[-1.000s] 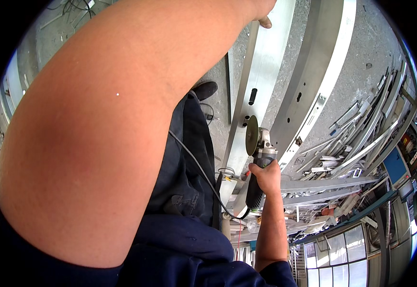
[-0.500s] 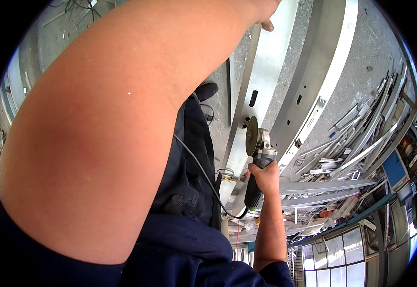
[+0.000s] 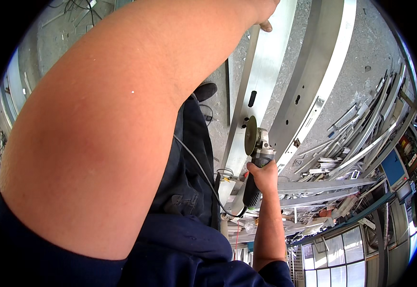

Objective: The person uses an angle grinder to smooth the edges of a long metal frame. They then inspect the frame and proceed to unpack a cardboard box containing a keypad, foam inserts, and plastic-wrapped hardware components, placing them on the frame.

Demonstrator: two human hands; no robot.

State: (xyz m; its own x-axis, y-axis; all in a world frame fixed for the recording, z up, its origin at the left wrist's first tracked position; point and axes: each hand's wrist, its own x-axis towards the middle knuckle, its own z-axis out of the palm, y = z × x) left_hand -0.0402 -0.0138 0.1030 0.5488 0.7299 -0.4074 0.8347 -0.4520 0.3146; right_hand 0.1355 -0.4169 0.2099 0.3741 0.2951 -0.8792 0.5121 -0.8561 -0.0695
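Note:
My right hand (image 3: 264,176) is wrapped round the body of an angle grinder (image 3: 253,191), thumb across its top. The grinder's thin round disc (image 3: 251,136) is beside two small holes in a long silvery metal profile (image 3: 269,62); whether it touches the metal I cannot tell. A dark slot lies just beyond these holes. My left arm stretches across the view to the far end, where my left hand (image 3: 265,14) holds the profile at its edge, one fingertip showing on the metal; the upper edge of the picture cuts off the rest. The power cord (image 3: 201,170) trails over my dark trousers.
A second metal profile (image 3: 309,71) with holes runs alongside on the right. Beyond it, many loose metal strips (image 3: 361,134) are heaped on the grey concrete floor (image 3: 356,62). My dark shoe (image 3: 205,91) stands left of the first profile. A blue box (image 3: 394,167) is at the far right.

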